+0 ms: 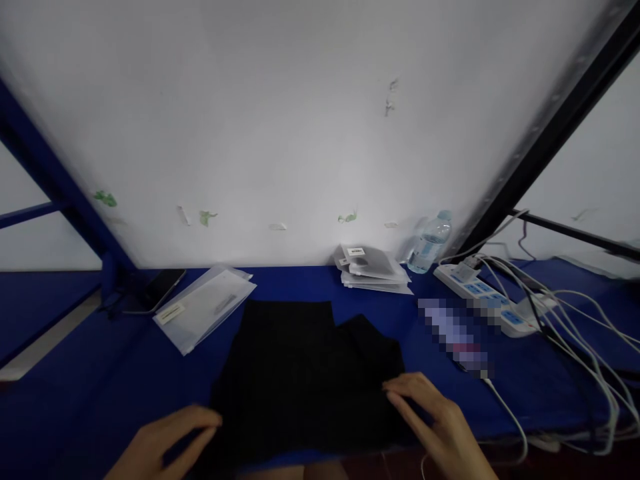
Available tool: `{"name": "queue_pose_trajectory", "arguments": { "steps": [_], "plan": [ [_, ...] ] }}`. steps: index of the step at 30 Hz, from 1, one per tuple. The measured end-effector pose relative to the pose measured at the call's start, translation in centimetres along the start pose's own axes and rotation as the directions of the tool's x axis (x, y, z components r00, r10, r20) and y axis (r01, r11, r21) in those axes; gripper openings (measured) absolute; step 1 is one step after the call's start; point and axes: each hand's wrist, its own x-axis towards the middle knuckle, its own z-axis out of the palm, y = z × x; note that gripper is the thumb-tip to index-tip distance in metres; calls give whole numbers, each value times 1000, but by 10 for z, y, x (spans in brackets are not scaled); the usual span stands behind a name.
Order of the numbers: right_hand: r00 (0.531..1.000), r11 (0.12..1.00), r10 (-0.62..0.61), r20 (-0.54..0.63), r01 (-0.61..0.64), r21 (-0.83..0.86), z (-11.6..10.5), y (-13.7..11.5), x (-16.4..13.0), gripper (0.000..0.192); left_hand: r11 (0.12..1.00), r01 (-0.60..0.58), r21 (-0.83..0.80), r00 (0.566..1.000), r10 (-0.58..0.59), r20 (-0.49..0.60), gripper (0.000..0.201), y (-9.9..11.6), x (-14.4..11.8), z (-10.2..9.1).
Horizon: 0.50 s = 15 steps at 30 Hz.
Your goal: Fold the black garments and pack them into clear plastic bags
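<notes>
Cloth (290, 373), black, lies on the blue table (120, 373) between both hands: rightward of the left hand (167, 440), leftward of the right hand (437, 417). Finger-thumb gaps look narrow at its side edges; whether they grip, I cannot tell.

a blue tabletop (100, 387) carries a black garment (285, 373). beyond the garment to the left lie translucent bags (205, 310) and a dark phone (166, 287); beyond it to the right, a bag stack (375, 267) and a bottle (431, 245); right of it, a white power strip (463, 283) and cables (603, 373).
</notes>
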Motion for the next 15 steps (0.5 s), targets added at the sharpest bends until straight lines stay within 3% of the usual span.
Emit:
{"name": "queue_pose_trajectory", "arguments": {
  "steps": [4, 8, 11, 15],
  "plan": [
    [991, 997, 77, -105, -79, -17, 1, 6, 46, 26, 1000, -7, 4, 994, 8, -106, 26, 18, 59, -24],
    [987, 988, 109, -121, -121, -96, 13, 28, 81, 35, 999, 9, 36, 985, -3, -173, 25, 9, 112, -21],
    [978, 979, 151, -145, -168, -115, 16, 43, 81, 37, 998, 21, 63, 983, -9, -181, 25, -3, 123, -12],
    [954, 955, 232, -192, -261, -140, 7, 54, 58, 43, 996, 22, 83, 991, -11, -136, 31, -12, 116, -11]
  ]
}}
